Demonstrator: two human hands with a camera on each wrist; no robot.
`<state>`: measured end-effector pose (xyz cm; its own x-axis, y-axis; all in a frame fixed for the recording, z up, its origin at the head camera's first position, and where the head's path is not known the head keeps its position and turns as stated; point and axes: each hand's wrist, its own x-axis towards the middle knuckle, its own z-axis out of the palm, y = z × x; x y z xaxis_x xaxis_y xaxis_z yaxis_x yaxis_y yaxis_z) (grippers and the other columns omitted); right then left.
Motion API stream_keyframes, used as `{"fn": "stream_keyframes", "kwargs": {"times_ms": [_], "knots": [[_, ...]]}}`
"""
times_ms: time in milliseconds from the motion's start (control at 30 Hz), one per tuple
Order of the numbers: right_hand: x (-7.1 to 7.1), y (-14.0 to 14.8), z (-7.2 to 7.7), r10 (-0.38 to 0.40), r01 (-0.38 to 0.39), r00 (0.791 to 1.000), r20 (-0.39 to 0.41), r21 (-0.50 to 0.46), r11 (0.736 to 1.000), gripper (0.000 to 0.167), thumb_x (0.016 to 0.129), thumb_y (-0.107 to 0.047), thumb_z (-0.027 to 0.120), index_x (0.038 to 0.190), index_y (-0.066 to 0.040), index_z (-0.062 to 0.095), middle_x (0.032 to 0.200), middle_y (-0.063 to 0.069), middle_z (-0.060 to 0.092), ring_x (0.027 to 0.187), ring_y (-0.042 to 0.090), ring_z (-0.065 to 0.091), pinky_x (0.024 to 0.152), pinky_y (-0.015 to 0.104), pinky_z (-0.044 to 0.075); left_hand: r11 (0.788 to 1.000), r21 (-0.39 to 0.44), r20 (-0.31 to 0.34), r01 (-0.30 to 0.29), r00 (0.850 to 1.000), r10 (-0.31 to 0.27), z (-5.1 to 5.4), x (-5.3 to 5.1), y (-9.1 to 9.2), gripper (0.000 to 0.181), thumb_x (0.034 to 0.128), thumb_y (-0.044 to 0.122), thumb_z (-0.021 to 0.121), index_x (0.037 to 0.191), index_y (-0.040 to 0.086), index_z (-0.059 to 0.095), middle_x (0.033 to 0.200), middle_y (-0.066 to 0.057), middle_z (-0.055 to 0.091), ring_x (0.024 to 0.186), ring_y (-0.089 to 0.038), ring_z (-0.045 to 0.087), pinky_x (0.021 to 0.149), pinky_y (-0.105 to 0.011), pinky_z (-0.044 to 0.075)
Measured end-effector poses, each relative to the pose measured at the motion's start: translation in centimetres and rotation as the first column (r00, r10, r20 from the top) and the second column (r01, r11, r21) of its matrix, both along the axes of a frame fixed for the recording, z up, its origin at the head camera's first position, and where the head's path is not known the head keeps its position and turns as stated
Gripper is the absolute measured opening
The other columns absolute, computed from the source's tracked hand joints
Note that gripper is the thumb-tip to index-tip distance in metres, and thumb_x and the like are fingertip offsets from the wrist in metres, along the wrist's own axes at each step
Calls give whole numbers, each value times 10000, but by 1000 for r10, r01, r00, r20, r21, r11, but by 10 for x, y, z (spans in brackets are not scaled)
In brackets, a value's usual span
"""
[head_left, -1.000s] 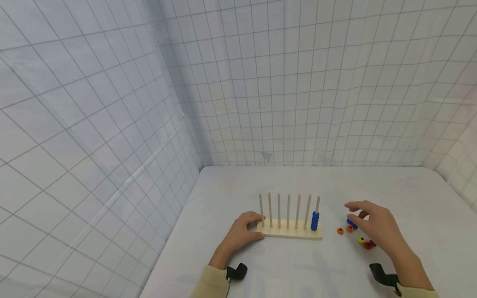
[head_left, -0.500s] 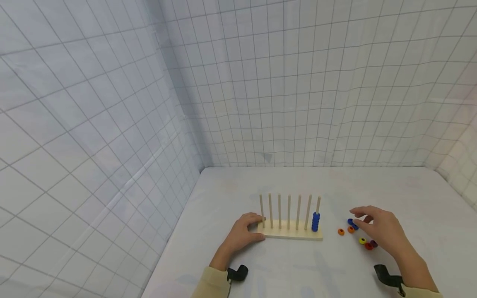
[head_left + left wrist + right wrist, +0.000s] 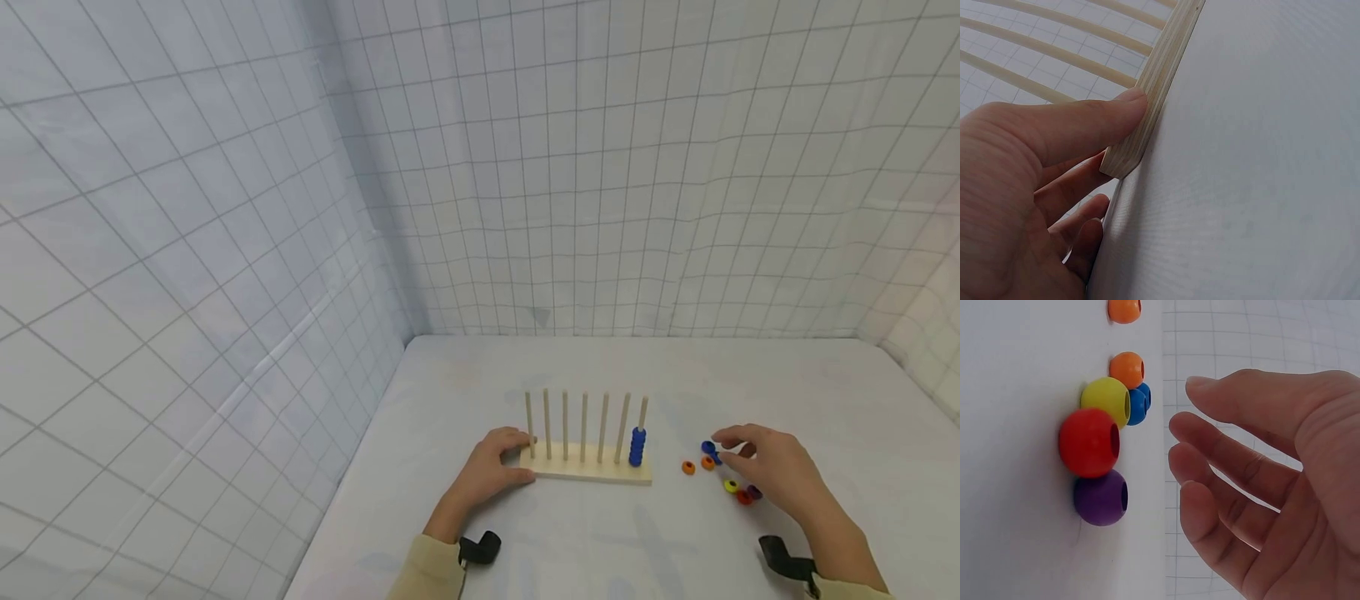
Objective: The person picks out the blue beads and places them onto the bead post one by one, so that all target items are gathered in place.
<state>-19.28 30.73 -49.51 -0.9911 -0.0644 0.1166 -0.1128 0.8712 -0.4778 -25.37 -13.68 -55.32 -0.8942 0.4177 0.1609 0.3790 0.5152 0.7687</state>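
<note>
A wooden stand with a row of upright pegs [image 3: 588,475] sits on the table. Several blue beads [image 3: 637,447] are stacked on its rightmost peg. My left hand [image 3: 486,468] grips the left end of the base, the thumb on the front edge in the left wrist view. My right hand [image 3: 783,471] hovers by loose beads, thumb and fingers apart with nothing between them. Nearest its fingertips are two blue beads [image 3: 1138,405]. Around them lie two orange beads [image 3: 688,468], a yellow bead [image 3: 1105,400], a red bead [image 3: 1085,444] and a purple bead [image 3: 1099,499].
The white table [image 3: 585,550] reaches back to a gridded white curtain [image 3: 615,208]. Another gridded curtain wall [image 3: 187,292] runs along the left side. A black wrist mount [image 3: 480,548] sits on each forearm.
My right hand has shifted right and a little nearer to me, coming lower by the blue beads. The left hand keeps its hold on the stand. No bead has visibly moved.
</note>
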Motion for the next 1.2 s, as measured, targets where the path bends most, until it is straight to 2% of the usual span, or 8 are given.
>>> {"fn": "stream_keyframes", "kwargs": {"times_ms": [233,567,967,1200], "knots": [[0,3,-2,14,-15,999,47,4,1000,262,864,-152,773,1121,-106,750,949,2,694,768,153,598,579,326,468,1000,8,22,3,1000,-3,1,1,0,554,791,333,870,1302,215,690,1391,-24,562,1329,-250,472,1105,-501,370],[-5,0,-5,-33,29,992,125,33,999,271,844,-172,799,1100,-94,752,927,7,678,769,176,576,582,329,454,1000,11,18,5,1000,-5,1,1,0,552,790,334,871,1299,218,692,1389,-20,565,1327,-247,473,1103,-503,371],[-7,-1,-10,-29,24,992,119,43,999,288,832,-158,804,1102,-76,745,888,7,665,724,171,555,555,324,448,1000,-4,-3,8,1000,-8,2,-2,0,556,791,339,871,1302,220,689,1379,-15,574,1329,-255,473,1099,-510,374],[-7,-1,-12,-41,36,990,134,38,999,280,839,-185,815,1088,-84,739,876,3,651,709,174,545,551,329,441,1000,1,18,2,1000,-2,3,0,0,557,785,334,873,1297,211,694,1392,-23,565,1331,-244,470,1103,-503,371]]}}
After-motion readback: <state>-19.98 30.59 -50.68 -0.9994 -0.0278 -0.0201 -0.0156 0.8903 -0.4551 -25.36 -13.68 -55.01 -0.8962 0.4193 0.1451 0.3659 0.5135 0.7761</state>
